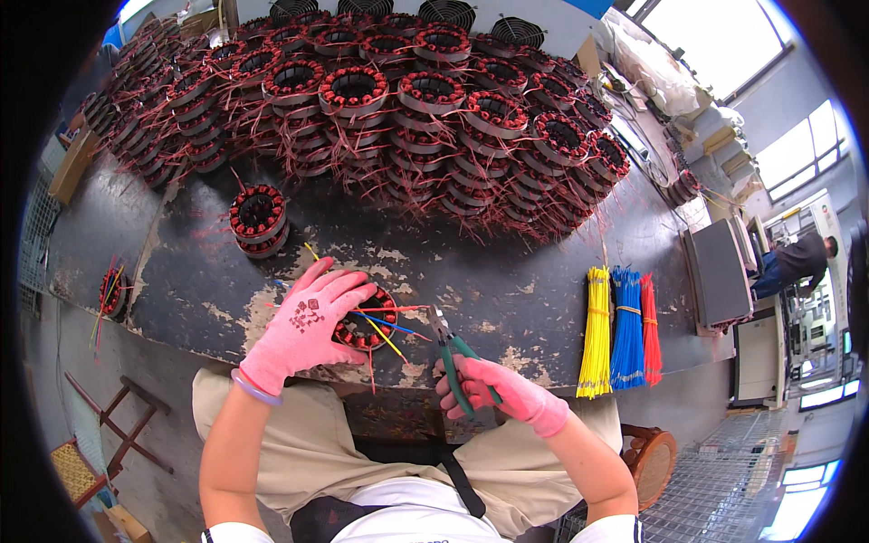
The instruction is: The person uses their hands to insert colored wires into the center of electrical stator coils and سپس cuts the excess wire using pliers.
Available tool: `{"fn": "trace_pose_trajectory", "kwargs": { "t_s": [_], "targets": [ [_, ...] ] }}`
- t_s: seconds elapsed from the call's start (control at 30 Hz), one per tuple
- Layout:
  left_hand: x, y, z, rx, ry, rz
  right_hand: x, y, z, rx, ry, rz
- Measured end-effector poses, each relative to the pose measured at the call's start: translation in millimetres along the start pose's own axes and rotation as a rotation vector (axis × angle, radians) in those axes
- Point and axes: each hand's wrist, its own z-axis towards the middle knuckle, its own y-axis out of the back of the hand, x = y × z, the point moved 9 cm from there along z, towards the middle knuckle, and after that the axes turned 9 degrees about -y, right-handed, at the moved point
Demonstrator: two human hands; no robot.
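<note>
Sitting at a worn black counter [507, 299] with chipped, pale patches, a worker faces stacks of dark metal rings wound with red coils [434, 136], massed across the far side. To the right lie tied bundles of slender yellow wires [594, 335], blue wires [625, 330] and red wires [650, 330]. The pink-gloved left hand [303, 319] spreads its fingers wide over one ring; whether they pinch anything cannot be told. The pink-gloved right hand [502, 389] has its fingers curled around green-handled metal pliers [446, 355]. The single red-coiled ring [385, 303] lies at the counter's near edge, left of the pliers. Its thin red lead [407, 309] reaches right to the jaws, their bite too small to read. Good handling would seem to call for a steady left palm, a straight red lead, and the thin blue lead [398, 327] and thin yellow lead [385, 337] kept clear.
</note>
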Motion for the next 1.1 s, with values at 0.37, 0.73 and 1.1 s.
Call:
{"fn": "trace_pose_trajectory", "kwargs": {
  "t_s": [0.37,0.73,1.1],
  "targets": [
    [1.4,-3.2,-5.4,-0.020,0.051,0.019,16.1,4.6,-2.7,-0.203,0.083,-0.145],
    [5.2,-9.3,-6.5,0.023,0.159,0.051,-4.2,0.5,-14.2,-0.012,-0.075,-0.034],
    [4.2,-7.9,-5.3,-0.006,0.158,0.017,8.9,-1.0,-0.1,-0.056,0.014,-0.170]
  ]
}}
